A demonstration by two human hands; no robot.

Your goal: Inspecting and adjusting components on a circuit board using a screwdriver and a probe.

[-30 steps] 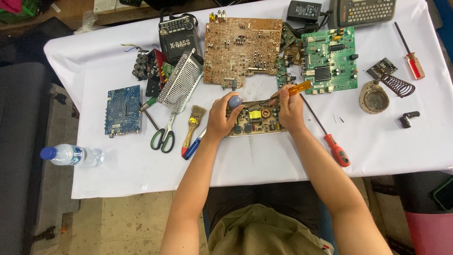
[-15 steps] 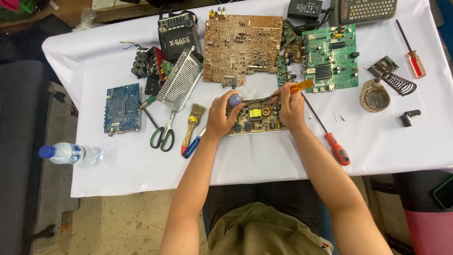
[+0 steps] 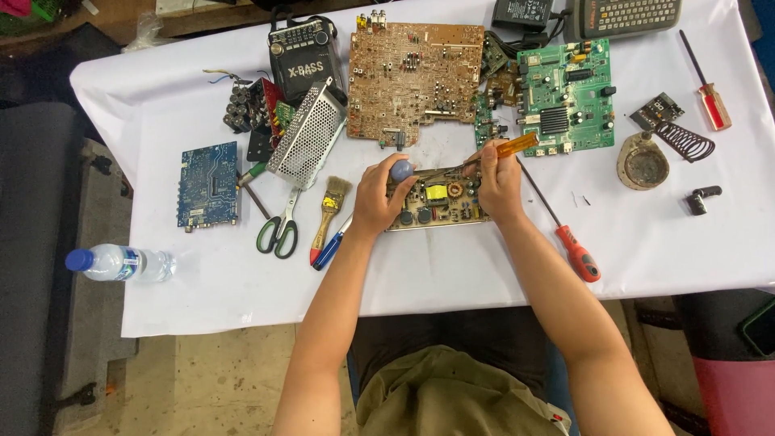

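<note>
Two hands are down on one small circuit board (image 3: 440,202), which lies flat near the front middle of the white tabletop (image 3: 452,274). Left hand (image 3: 375,198) is clamped over the board's left end, fingers curled around a blue-grey knobbed tool (image 3: 401,169) that stands at the board's top left corner. Right hand (image 3: 500,182) grips an orange-handled screwdriver (image 3: 492,155), handle angling up to the right, thin tip slanting down-left onto the board's upper edge.

Just right of that wrist lies a red-handled screwdriver (image 3: 565,230), long shaft running diagonally, untouched. Left of the left hand sit a small paintbrush (image 3: 329,206) and a red-and-blue pen (image 3: 333,242), with green-handled scissors (image 3: 278,230) beside them. Further back, a big brown circuit board (image 3: 416,77) and a green circuit board (image 3: 565,97) lie side by side, a perforated metal case (image 3: 307,137) leaning at a tilt to their left. Blue circuit board (image 3: 208,184) rests alone near the left side. Off the tabletop's left edge, a water bottle (image 3: 121,263) lies on its side.
</note>
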